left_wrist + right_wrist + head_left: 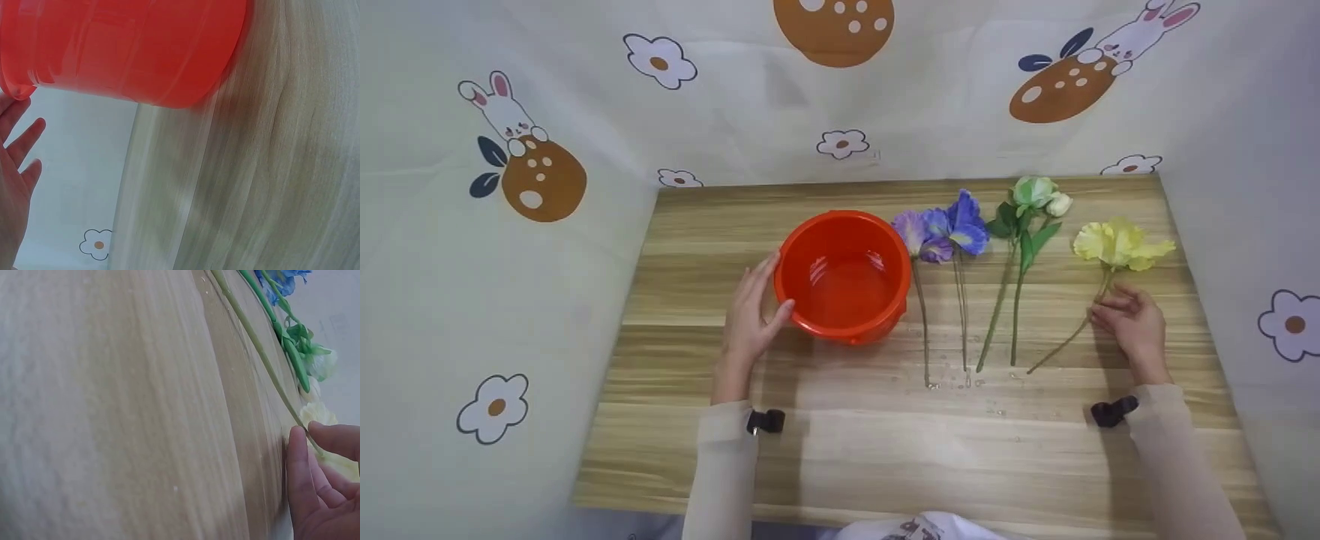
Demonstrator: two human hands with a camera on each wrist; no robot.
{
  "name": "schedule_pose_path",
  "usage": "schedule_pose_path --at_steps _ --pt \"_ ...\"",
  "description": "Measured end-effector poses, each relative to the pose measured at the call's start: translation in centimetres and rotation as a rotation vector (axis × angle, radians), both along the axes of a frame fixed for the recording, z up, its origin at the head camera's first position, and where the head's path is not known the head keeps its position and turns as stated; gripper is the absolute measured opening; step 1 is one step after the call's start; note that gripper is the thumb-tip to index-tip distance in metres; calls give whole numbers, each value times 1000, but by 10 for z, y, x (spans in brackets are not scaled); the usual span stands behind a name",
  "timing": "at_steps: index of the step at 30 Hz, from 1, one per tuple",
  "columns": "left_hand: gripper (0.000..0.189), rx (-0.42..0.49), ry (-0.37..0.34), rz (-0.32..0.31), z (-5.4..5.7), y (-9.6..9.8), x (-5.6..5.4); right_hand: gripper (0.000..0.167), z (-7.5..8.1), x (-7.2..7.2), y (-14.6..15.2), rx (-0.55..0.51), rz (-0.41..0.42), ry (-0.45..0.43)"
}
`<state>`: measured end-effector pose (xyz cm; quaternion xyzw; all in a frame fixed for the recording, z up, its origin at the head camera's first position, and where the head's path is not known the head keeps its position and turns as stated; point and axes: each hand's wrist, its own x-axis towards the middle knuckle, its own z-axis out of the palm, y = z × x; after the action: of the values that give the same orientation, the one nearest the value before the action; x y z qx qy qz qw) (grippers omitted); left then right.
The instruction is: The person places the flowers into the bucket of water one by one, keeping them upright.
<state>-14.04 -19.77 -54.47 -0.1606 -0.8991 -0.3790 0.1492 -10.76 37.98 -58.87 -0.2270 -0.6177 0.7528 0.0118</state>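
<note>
A red plastic bucket [847,330] stands on the wooden table, its inside bare. Against its left side rests my left hand [750,311], fingers fairly straight and spread, thumb at the near rim. From the left wrist view, the red bucket wall [129,50] meets only the upper fingers [12,118], while the lower ones are apart from it. My right hand [1132,322] pinches the stem of a yellow artificial flower [1117,244] just below the bloom. In the right wrist view, thumb and finger meet on the green stem [264,354].
Between bucket and yellow flower lie purple [913,232] and blue [966,225] flowers, then white-green flowers [1035,193] with leaves. Tiny clear bits [967,381] are scattered near the stem ends. Printed cloth [750,112] walls the table's back and sides.
</note>
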Motion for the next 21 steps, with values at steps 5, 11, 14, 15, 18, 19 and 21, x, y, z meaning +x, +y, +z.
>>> schedule_pose_path --at_steps 5,11,14,15,18,19,21 --pt "69 4 8 -10 -2 -1 -1 42 -1 0 0 -21 -30 -20" --pt "70 9 -15 -13 -3 -1 -2 37 0 1 -2 41 -35 -45" --pt "69 9 -20 -11 -3 -1 -1 36 0 1 -3 13 -48 -37" --pt "70 10 -19 -11 -3 -1 -1 36 0 2 -4 6 -53 -34" --pt "70 11 -10 -14 -3 -1 -1 36 0 1 -5 -13 -69 -26" --pt "70 12 -6 -14 -3 -2 -1 36 1 1 -6 -16 -75 -25" --pt "71 12 -4 -16 -4 -2 -1 36 1 1 -6 -19 -84 -23"
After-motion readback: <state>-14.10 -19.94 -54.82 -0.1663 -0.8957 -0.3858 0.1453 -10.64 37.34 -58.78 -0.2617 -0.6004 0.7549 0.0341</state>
